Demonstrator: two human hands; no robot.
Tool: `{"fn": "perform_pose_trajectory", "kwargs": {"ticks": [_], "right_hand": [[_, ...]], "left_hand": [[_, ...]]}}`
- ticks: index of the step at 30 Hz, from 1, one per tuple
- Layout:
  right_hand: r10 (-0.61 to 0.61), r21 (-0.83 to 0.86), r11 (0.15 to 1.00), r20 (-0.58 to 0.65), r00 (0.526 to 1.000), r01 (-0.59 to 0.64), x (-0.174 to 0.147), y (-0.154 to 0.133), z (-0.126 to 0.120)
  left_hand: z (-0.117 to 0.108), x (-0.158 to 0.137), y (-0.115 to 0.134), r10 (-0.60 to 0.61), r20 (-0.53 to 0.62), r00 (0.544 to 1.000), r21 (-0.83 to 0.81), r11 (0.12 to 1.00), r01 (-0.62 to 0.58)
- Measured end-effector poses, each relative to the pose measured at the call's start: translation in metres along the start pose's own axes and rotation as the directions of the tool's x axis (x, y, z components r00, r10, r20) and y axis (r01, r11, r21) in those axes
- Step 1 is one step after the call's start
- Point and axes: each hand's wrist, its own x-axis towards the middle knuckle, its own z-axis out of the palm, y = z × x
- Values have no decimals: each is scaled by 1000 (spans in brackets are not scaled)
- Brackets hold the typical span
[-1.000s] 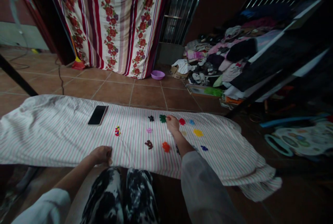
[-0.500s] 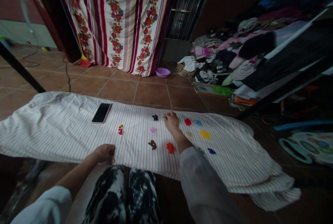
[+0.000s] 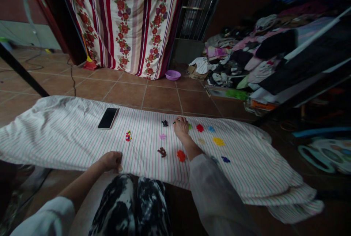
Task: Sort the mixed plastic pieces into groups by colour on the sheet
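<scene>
On a striped cloth (image 3: 145,166), my right hand (image 3: 181,127) reaches down with fingers bent together at a spot of dark green; what they pinch is too small to make out. Light green pieces (image 3: 189,126) show beside its knuckles. Around it lie small piles: black pieces (image 3: 165,123), pink pieces (image 3: 162,136), brown pieces (image 3: 162,152), orange pieces (image 3: 181,156), red pieces (image 3: 200,128) and yellow pieces (image 3: 218,141). My left hand (image 3: 112,161) rests curled at the cloth's near edge, its fingertips mostly hidden. Beyond it sits a mixed-colour cluster of pieces (image 3: 128,135).
A phone (image 3: 108,118) lies on the cloth at left. Light blue pieces (image 3: 211,128), beige pieces (image 3: 201,141) and dark blue pieces (image 3: 225,159) lie at right. A purple basin (image 3: 173,75) and a heap of clothes (image 3: 241,56) stand on the floor behind.
My right hand stays at nearly the same spot, and a bit of dark green now shows at its fingertips. My left hand has not moved noticeably. The view has shifted slightly.
</scene>
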Motion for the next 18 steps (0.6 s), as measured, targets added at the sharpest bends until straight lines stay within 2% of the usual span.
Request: {"fn": "perform_pose_trajectory", "kwargs": {"ticks": [3, 12, 15, 18], "right_hand": [[-42, 24, 999, 9, 999, 42, -3, 1, 2], [-26, 49, 998, -25, 999, 27, -8, 5, -4], [-47, 98, 994, -71, 996, 53, -8, -7, -7], [-82, 187, 978, -93, 992, 98, -7, -31, -6]], "left_hand": [[0, 0, 0, 3, -1, 1000, 3, 1000, -3], [0, 0, 0, 7, -11, 1000, 6, 1000, -7], [0, 1, 0, 12, -12, 1000, 5, 1000, -12], [1, 3, -1, 8, -17, 1000, 1, 1000, -8]]}}
